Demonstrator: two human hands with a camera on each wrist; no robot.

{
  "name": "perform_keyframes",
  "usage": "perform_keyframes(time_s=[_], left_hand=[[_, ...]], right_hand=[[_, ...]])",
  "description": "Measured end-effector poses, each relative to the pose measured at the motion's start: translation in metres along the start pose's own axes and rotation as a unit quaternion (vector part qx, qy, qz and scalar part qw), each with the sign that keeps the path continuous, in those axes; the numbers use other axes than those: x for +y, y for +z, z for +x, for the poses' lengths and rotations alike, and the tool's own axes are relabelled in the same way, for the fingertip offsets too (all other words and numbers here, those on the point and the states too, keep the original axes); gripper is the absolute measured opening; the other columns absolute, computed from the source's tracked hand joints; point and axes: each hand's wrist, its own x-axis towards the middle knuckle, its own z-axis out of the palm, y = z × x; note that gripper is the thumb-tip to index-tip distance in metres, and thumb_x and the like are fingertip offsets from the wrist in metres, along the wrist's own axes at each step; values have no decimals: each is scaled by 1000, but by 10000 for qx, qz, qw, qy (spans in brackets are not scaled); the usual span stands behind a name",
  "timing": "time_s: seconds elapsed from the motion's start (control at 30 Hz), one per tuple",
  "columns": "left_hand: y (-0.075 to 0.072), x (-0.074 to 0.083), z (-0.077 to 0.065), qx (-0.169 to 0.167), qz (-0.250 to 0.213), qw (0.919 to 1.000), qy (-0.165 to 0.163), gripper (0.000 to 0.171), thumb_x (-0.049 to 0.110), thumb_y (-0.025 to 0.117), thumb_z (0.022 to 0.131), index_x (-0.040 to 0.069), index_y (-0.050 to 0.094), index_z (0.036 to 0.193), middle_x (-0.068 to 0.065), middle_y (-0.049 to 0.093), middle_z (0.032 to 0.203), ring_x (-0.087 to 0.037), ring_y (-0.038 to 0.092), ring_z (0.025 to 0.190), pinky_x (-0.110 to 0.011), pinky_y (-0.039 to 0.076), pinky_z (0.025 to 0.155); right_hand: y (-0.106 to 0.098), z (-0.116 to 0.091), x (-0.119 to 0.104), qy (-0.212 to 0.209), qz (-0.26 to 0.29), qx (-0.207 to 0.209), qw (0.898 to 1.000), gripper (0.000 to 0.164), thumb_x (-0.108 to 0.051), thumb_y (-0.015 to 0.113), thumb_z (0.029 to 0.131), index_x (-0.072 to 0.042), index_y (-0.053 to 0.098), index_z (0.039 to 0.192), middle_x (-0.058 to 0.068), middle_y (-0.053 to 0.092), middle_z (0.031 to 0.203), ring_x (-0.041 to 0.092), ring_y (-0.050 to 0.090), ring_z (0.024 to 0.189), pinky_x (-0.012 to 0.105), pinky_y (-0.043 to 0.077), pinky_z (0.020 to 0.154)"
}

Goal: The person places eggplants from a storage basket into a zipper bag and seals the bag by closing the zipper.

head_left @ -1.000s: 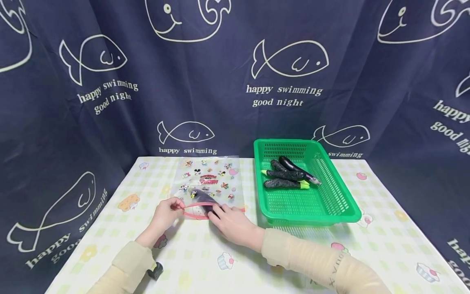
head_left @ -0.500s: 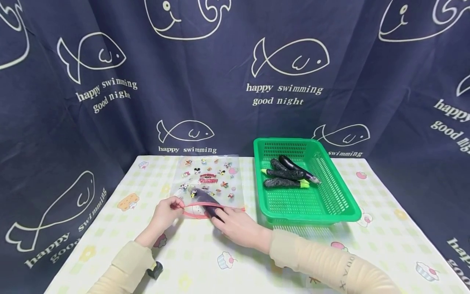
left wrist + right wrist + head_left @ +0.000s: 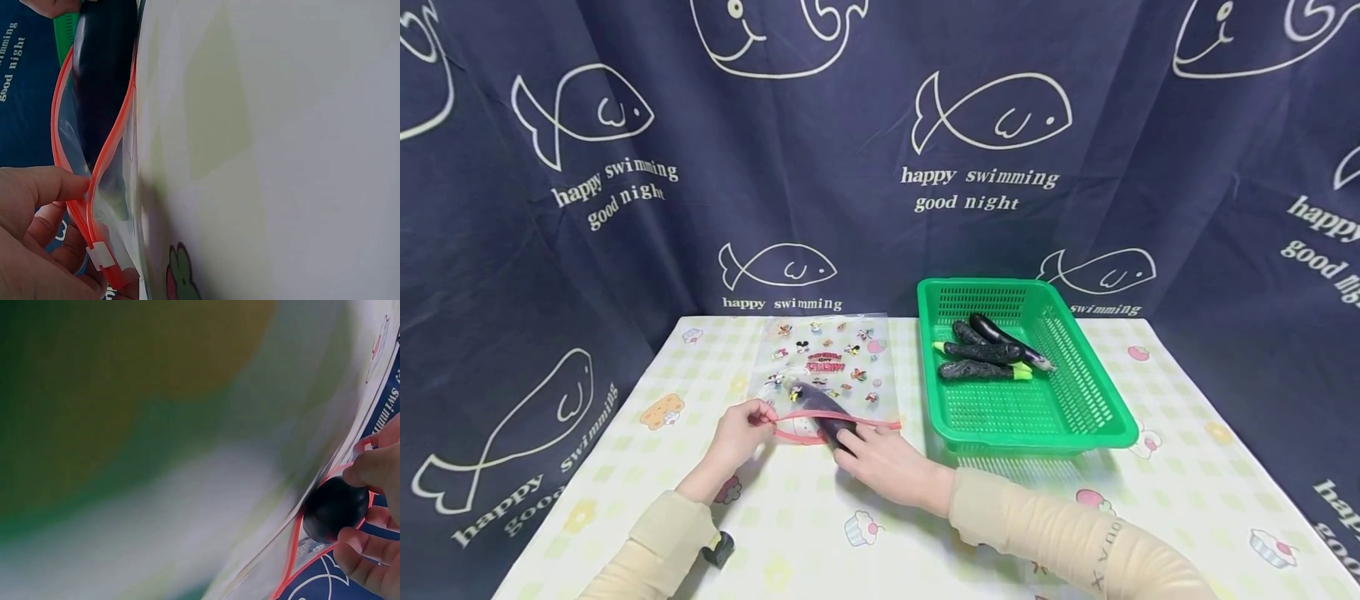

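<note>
A clear zip bag [image 3: 850,392] with red edging and cartoon prints lies flat, its mouth facing the person. My left hand [image 3: 741,437] pinches the left corner of that mouth; the left wrist view shows a white slider [image 3: 100,255] beside the fingers. A dark, glossy eggplant [image 3: 833,431] lies slanted, its stem end inside the bag and its rounded end out through the mouth. Around this rounded end, my right hand [image 3: 887,467] has its thumb and fingers, as the right wrist view shows. The hand partly covers the eggplant in the head view.
Right of the bag stands a green perforated basket [image 3: 1030,442]. Inside are another eggplant [image 3: 1000,332] and several dark, wrinkled vegetables [image 3: 977,371], some with light green ends. A checked cloth covers the table [image 3: 820,542]; a dark blue curtain [image 3: 865,208] hangs behind it.
The right hand has shifted slightly right and back from the bag's mouth, so more of the eggplant shows. The left hand keeps its pinch on the bag's corner.
</note>
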Motion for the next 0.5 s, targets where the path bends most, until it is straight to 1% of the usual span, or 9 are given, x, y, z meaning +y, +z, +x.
perform_keyframes(time_s=[0.23,0.37,0.5], left_hand=[[-1,1,0,4,-4,10000,25,11,-2,64,76,7,63,81,-5,61,77,-16,53,71,-28,44,67],[-1,3,0,16,-51,10000,11,11,-2,65,75,7,64,81,-5,61,77,-16,53,71,-28,44,67],[-1,3,0,19,-76,10000,46,10,-2,65,75,6,64,81,-5,61,76,-15,53,71,-26,44,66]], right_hand=[[1,6,0,-3,-166,-51,9998,18,-26,61,88,-16,55,102,0,53,101,18,52,85,32,50,72],[3,9,1,9,-257,8,9997,21,-27,63,86,-16,56,102,0,52,99,18,52,84,30,50,68],[5,12,3,-3,-295,75,9995,20,-26,63,86,-16,57,102,0,51,97,18,52,81,28,50,64]])
